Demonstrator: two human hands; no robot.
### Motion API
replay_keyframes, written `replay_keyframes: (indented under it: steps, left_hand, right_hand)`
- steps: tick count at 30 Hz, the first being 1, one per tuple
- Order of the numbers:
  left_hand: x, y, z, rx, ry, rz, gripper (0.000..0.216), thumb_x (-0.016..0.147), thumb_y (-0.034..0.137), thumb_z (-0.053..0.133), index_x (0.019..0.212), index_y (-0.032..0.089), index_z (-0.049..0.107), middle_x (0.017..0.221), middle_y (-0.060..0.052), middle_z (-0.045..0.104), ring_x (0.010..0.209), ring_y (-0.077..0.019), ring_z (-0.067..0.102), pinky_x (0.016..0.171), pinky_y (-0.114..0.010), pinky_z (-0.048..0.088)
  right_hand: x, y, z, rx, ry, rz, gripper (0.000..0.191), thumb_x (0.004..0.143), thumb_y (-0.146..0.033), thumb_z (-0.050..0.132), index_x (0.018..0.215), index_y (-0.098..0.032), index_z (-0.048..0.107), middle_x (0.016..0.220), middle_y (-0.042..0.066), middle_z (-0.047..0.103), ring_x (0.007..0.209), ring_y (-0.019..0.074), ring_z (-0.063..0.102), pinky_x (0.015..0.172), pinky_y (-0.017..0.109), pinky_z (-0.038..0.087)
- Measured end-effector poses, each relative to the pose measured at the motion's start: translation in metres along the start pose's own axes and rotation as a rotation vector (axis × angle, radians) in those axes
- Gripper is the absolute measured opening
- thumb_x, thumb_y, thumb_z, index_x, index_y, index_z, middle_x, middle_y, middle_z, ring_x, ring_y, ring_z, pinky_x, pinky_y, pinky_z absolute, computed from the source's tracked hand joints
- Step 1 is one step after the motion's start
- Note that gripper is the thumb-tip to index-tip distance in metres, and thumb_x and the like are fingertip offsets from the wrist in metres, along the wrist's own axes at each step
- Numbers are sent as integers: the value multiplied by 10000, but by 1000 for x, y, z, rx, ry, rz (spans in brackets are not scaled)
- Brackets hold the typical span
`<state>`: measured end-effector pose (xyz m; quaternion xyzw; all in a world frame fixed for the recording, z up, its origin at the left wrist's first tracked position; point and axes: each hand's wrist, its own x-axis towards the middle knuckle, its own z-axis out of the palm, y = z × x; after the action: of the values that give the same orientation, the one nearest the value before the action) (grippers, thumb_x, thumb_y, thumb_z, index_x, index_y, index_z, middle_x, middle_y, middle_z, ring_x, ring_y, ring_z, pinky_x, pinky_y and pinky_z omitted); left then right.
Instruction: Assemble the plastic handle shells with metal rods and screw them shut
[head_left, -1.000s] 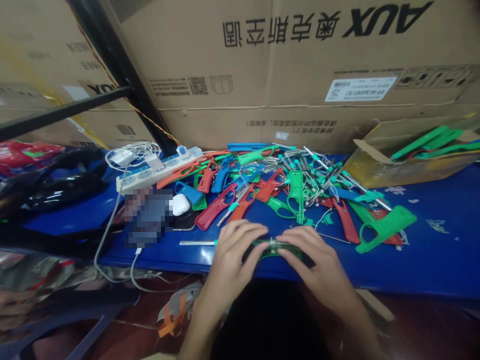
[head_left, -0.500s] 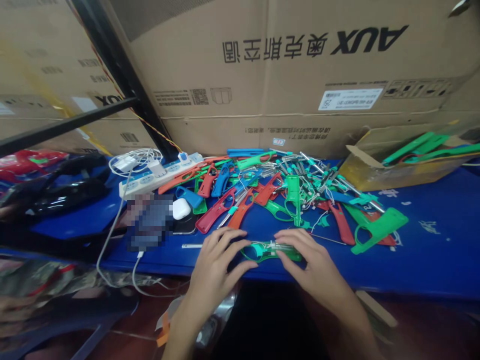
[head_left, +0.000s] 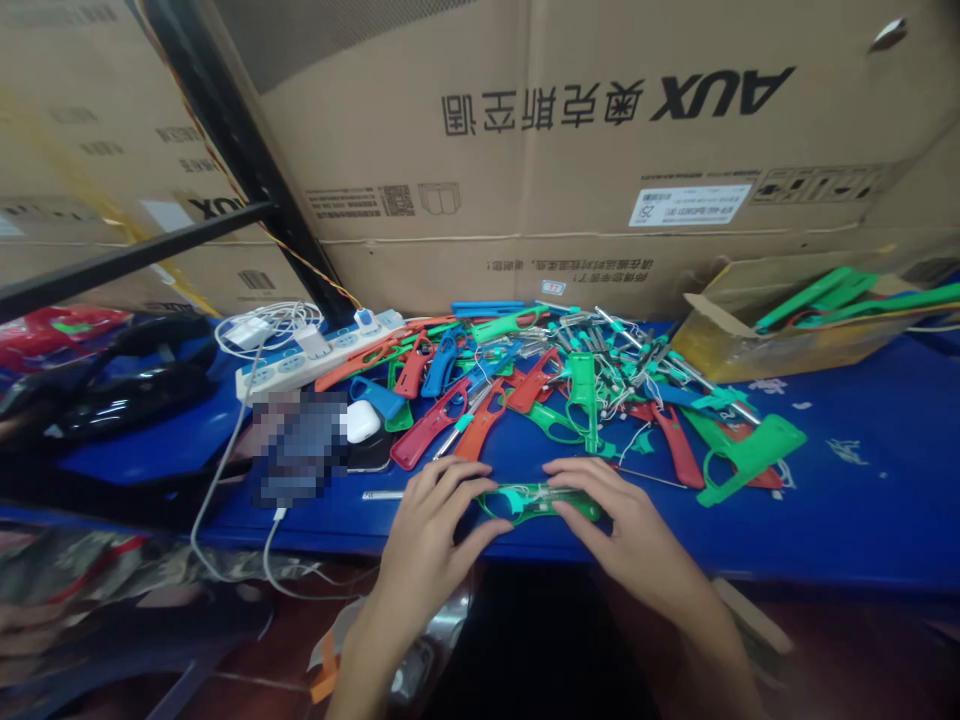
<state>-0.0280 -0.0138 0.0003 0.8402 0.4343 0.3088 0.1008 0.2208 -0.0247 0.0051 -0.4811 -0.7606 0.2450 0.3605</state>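
Observation:
A green long-nosed lighter [head_left: 535,506] lies near the front of the blue table, in an opened housing with turquoise and clear parts showing inside. My left hand [head_left: 439,515] is curled over its left part, thumb in front and fingers behind. A pale metal tube [head_left: 382,495] sticks out to the left from beneath that hand. My right hand [head_left: 611,510] grips the handle end between thumb and fingers. Just beyond my hands spreads a pile of lighter parts: an orange shell [head_left: 480,425], a green shell [head_left: 582,385] and several metal tubes with wires.
On the right stands an open cardboard box [head_left: 795,350] with green shells. To the left are a white power strip [head_left: 281,372], a blurred-out device [head_left: 300,450] on a cable and a white earphone case [head_left: 361,422]. Large cartons [head_left: 562,150] rise behind the table.
The view has shifted slightly. Both hands stay around the green lighter with hardly any movement.

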Motion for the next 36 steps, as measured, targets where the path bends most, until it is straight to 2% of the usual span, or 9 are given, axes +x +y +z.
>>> replay_keyframes:
  steps: [5,11,15,21,27,36]
  left_hand:
    - [0,-1,1,5,23,1,270,928,379,732,1164,264,669,1208,-26,732,1214,-267,562,1001,-443,442]
    - [1,-4,2,27,81,-8,243,873,415,783,1073,290,724,1136,-12,765,1155,-287,602,1052,-537,386]
    - [2,-6,2,19,97,-23,239,866,423,788,1058,291,737,1126,-17,770,1140,-285,614,1063,-553,386]
    - [1,-5,3,17,89,-42,254,871,410,788,1077,277,724,1111,-22,770,1141,-279,617,1079,-548,385]
    - [1,-6,2,19,90,-22,255,872,402,790,1080,273,715,1120,-13,768,1142,-273,619,1071,-530,398]
    - [1,-5,2,25,77,-33,247,884,400,780,1099,289,733,1132,-11,767,1141,-267,621,1068,-524,403]
  right_hand:
    - [-1,1,1,-24,1,9,166,1029,-242,551,1115,-246,693,1273,58,683,1216,221,628,1080,426,510]
    - [1,4,-2,-48,-46,-21,266,1058,-278,502,1191,-241,729,1362,67,676,1278,256,624,1133,531,475]
    - [0,8,-2,-52,-62,-15,321,1071,-268,462,1254,-230,724,1405,79,652,1305,266,614,1148,564,456]
    - [-1,8,-1,-54,-40,-6,315,1066,-280,486,1317,-246,673,1397,70,651,1318,241,595,1136,492,479]
    - [3,4,0,-5,-13,-9,206,1059,-251,503,1119,-244,699,1217,57,697,1163,208,654,1035,371,531]
    - [2,4,-5,39,-51,-10,241,1074,-232,457,1074,-237,699,1210,56,682,1163,202,640,1036,373,515]
